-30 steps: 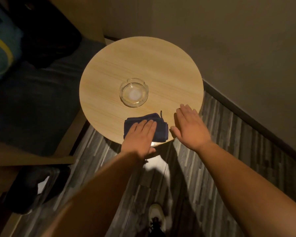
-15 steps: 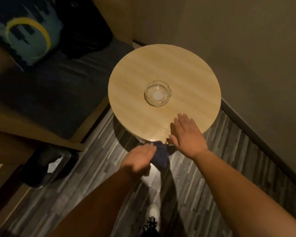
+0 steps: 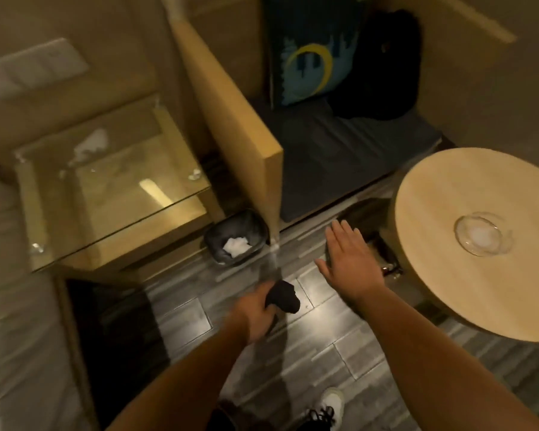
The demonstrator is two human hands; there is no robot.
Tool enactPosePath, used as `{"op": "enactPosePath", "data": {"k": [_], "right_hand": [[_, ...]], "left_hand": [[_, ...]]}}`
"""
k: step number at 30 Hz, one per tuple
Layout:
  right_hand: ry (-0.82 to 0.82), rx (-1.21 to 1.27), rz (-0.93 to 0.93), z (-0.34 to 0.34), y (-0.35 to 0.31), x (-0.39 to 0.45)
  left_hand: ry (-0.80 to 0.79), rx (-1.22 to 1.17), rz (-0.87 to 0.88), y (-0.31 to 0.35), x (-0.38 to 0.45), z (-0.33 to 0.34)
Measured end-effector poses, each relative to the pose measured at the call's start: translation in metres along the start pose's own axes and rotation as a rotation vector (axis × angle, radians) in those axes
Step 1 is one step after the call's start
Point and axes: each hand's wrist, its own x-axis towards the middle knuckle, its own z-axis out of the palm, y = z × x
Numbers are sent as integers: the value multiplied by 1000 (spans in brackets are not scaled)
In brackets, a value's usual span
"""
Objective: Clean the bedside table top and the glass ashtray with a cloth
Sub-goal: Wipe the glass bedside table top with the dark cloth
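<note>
**A:** At the lower centre of the frame, your left hand (image 3: 255, 312) is curled tight around the cloth (image 3: 283, 296), which is bunched into a dark wad over the grey floor (image 3: 293, 384). Your right hand (image 3: 349, 265) is flat, fingers spread, palm down, touching nothing.

**B:** And the things you have to clean?

**A:** The glass ashtray (image 3: 481, 234) sits at the right edge of the frame, on the round table top (image 3: 442, 265), well apart from both your hands. In the left half is a second stand with a glass top (image 3: 112, 194), with pale smears on it; between the two, in the centre, a small bin (image 3: 235, 241) holds a white scrap.

**B:** How will the cloth behave?

**A:** I'd judge it soft and light, limp enough to hang wherever you let go. Balled up, it wipes with a small patch only, so open it and lay your palm flat on it before you press down.

**B:** The ashtray?

**A:** Thick glass, so likely heavy for its size, stiff, smooth and slippery, and it would chip if dropped on that hard floor. Take it by the rim with your free right hand, thumb opposite fingers, and keep it low over the wood while you rub the bowl. A whitish film shows in its base; I can't tell whether it is ash or glare.
</note>
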Motion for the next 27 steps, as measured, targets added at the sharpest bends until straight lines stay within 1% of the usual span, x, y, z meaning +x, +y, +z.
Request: {"op": "enactPosePath", "data": {"k": [3,6,12,15,20,27], "right_hand": [[-13,-16,-114,-10,-75,37],[-12,-15,-181,-16,-144,69],[-21,-18,-287,-23,-265,133],[-12,-43,-347,-26,-320,163],[-17,-72,-434,-20,-380,213],[-67,-106,-475,-6,-417,320]], "left_hand": [[81,86,-39,-34,-7,-65],[180,154,-88,-70,-13,-128],[331,226,-80,-136,-32,-239],[380,199,-81,-169,-38,-282],[436,150,-124,-211,-32,-338],[494,134,-221,-246,24,-406]]}}
